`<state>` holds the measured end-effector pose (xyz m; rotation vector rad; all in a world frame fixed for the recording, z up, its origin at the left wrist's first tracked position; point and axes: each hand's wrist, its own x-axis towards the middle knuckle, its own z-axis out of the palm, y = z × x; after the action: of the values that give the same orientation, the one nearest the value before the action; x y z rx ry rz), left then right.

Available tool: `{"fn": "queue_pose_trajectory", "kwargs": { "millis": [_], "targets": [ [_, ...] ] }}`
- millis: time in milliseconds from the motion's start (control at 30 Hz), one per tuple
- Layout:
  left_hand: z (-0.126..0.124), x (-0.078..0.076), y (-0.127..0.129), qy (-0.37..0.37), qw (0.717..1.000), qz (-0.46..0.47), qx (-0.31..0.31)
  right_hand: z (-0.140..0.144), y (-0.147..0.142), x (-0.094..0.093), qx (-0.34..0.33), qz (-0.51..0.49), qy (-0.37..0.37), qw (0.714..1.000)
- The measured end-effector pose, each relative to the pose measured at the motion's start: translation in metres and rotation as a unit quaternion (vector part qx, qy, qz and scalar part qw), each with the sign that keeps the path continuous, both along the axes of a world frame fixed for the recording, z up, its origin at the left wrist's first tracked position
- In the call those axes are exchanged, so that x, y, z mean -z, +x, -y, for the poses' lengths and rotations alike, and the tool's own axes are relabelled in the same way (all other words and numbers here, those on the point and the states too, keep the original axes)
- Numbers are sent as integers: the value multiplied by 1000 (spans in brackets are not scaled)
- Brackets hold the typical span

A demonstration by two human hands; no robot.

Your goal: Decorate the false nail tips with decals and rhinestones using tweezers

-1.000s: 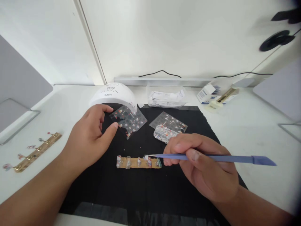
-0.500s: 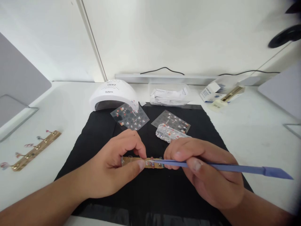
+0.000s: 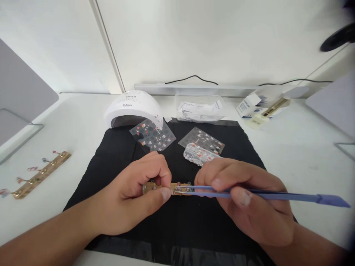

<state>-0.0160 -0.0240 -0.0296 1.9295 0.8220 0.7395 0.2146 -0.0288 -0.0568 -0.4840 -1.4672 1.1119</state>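
left hand (image 3: pixel 135 201) pinches nail strip (image 3: pixel 177 188) | right hand (image 3: pixel 246 199) holds blue tweezers (image 3: pixel 277 195)

nail lamp (image 3: pixel 133 109) behind mat (image 3: pixel 116 155), sticker sheets (image 3: pixel 153 135) on it, rack (image 3: pixel 36 175) perhaps left

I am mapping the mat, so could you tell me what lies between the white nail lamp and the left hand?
In the head view, a clear sticker sheet lies between the nail lamp and left hand.

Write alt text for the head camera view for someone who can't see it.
Over a black mat, the left hand pinches a tan nail-tip strip while the right hand holds blue tweezers to it. Behind lie sticker sheets and a white nail lamp.
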Motion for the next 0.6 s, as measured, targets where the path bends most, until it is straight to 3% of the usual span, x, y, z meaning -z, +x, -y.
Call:
{"fn": "queue_pose_trajectory", "kwargs": {
  "millis": [267, 600],
  "targets": [
    [-3, 6, -4, -44, 996, 75, -7, -2, -1, -1, -2, -26, -11, 1000],
    [-3, 6, -6, -67, 993, 93, 0, -1, 0, -2, 8, -18, -16, 1000]
  ]
}}
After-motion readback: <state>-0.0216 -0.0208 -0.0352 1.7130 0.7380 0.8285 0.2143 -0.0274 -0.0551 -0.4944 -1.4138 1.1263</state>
